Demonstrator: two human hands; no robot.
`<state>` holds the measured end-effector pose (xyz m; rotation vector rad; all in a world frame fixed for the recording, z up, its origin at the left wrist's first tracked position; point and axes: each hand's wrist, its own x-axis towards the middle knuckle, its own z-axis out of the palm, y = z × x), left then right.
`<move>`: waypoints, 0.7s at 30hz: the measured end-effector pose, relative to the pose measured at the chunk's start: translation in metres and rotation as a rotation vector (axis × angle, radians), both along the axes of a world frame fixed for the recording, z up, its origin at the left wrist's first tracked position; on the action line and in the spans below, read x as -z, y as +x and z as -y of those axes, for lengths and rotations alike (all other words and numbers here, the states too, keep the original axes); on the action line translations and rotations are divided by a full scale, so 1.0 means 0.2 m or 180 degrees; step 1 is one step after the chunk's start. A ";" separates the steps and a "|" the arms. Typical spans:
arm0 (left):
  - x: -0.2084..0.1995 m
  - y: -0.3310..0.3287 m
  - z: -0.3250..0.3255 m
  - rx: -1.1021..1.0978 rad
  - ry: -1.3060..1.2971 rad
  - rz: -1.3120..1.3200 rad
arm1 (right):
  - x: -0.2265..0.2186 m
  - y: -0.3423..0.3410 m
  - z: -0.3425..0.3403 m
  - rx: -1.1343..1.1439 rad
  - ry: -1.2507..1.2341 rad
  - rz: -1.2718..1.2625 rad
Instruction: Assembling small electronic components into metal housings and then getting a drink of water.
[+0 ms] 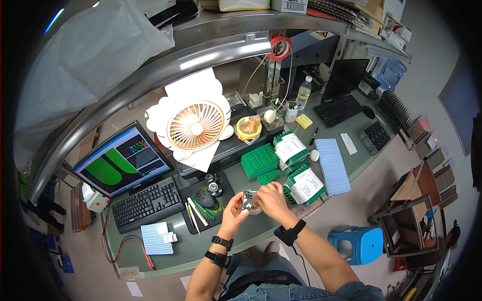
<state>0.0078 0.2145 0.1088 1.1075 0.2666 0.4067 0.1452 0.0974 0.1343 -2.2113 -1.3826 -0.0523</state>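
My left hand (pixel 234 211) is closed on a small dark and silver rectangular piece (pixel 247 200), held upright between thumb and fingers above the near edge of the desk. It may be a small circuit board, but its kind is too small to tell. Close beside it on the right, my right hand (pixel 271 200) has its fingers pinched together; what they hold, if anything, is hidden. Below and between both hands a round pale container (pixel 255 209) shows in part. Black bands circle both wrists.
Left of my hands are a mouse (pixel 206 199), pens (pixel 198 210), a keyboard (pixel 147 204) and a lit monitor (pixel 123 163). Green trays (pixel 259 160), bundled green racks (pixel 304 184) and a blue-white sheet (pixel 333 165) lie to the right. A white fan (pixel 196 128) stands behind; a blue stool (pixel 357 245) is on the floor.
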 end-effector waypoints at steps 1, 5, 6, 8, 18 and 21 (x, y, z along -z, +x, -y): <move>0.00 0.00 0.00 -0.0021 0.0016 -0.0001 | -0.01 0.00 0.00 -0.0001 0.0000 0.0002; -0.01 -0.01 -0.01 -0.0005 0.0030 -0.0051 | -0.07 -0.01 0.02 0.0041 0.0031 -0.0437; 0.00 -0.02 -0.03 -0.0003 -0.0085 -0.0019 | -0.08 0.00 0.02 0.0089 0.0086 -0.0771; 0.00 -0.03 -0.03 0.0045 -0.0200 0.0006 | -0.03 0.02 0.03 0.0141 0.0299 -0.1192; -0.01 -0.03 -0.03 0.0202 -0.0237 -0.0066 | 0.05 -0.10 0.23 0.0712 0.1423 -0.3904; 0.00 -0.02 -0.05 0.0278 -0.0117 -0.0087 | -0.02 -0.24 0.46 0.0674 0.1818 -0.4862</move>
